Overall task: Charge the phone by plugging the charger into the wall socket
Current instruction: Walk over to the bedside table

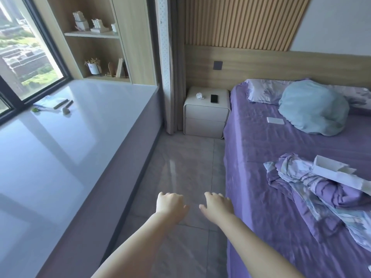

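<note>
A black phone (214,98) lies flat on the white bedside table (206,112) at the far end of the aisle. Beside it on the left sits a white charger with coiled cable (199,95). A dark wall socket plate (218,65) is set in the wooden headboard panel above the table. My left hand (170,205) and my right hand (217,205) are stretched forward over the tiled floor, side by side, far from the table. Both hold nothing, their fingers loosely curled downward and apart.
A purple bed (271,157) fills the right, with a blue pillow (313,108), crumpled bedding (313,195), a white box (333,167) and a small white card (276,120). A glossy window bench (70,137) runs along the left. Curtains (170,77) hang beside the table.
</note>
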